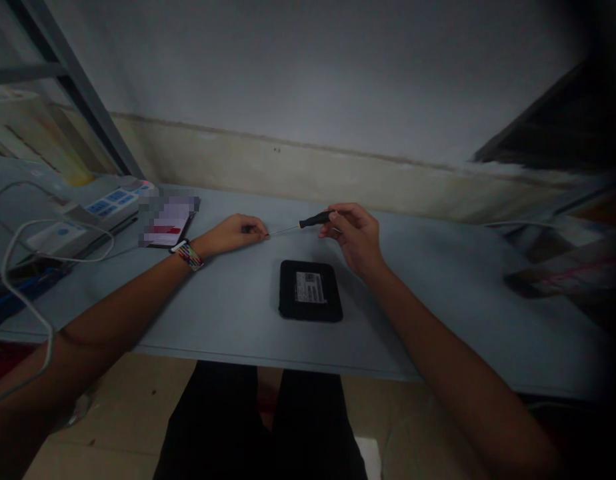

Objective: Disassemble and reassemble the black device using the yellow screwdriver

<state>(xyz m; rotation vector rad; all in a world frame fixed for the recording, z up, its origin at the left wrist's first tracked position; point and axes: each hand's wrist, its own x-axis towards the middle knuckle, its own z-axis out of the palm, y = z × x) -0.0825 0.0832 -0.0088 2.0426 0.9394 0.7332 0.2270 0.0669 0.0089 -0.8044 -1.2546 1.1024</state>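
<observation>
My right hand [353, 233] pinches the black handle of a small screwdriver [308, 221], held level above the table with its thin metal shaft pointing left. My left hand [238, 232] rests on the pale blue table [438, 293], fingers curled, its fingertips at the tip of the shaft; whether something tiny is in them I cannot make out. A striped band sits on the left wrist. A black flat rectangular device [310, 291] with a white label lies on the table just in front of both hands, untouched.
At the left stand a white power strip [88, 212] with blue switches, a looping white cable [18, 267] and a blurred-out flat item [168, 220]. Cluttered, blurry things lie at the far right. A metal shelf frame rises at the back left. A wall runs behind the table.
</observation>
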